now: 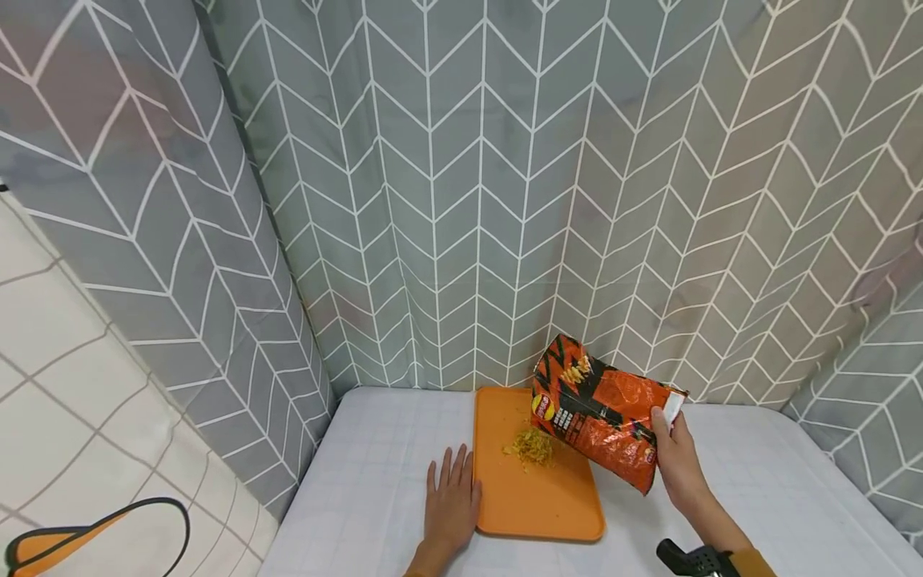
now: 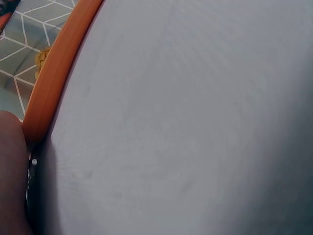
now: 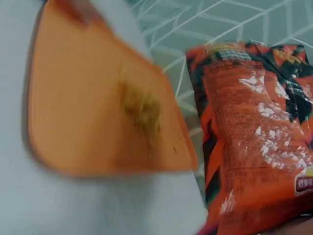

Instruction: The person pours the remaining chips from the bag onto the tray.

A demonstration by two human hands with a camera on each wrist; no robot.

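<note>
1. The right hand has its grip on the orange-and-black chip bag, thumb lying across the front, close to a white strip.
2. That grip sits at the bag's right end; from there the bag slants up to the left, tilted, its far end above the orange tray.
3. Yellow chip crumbs sit heaped on the tray, just beside the bag and apart from either hand.
4. Over on the other side I see the left hand holding nothing, fingers straight and spread on the desk, thumb against the tray's left rim.
</note>
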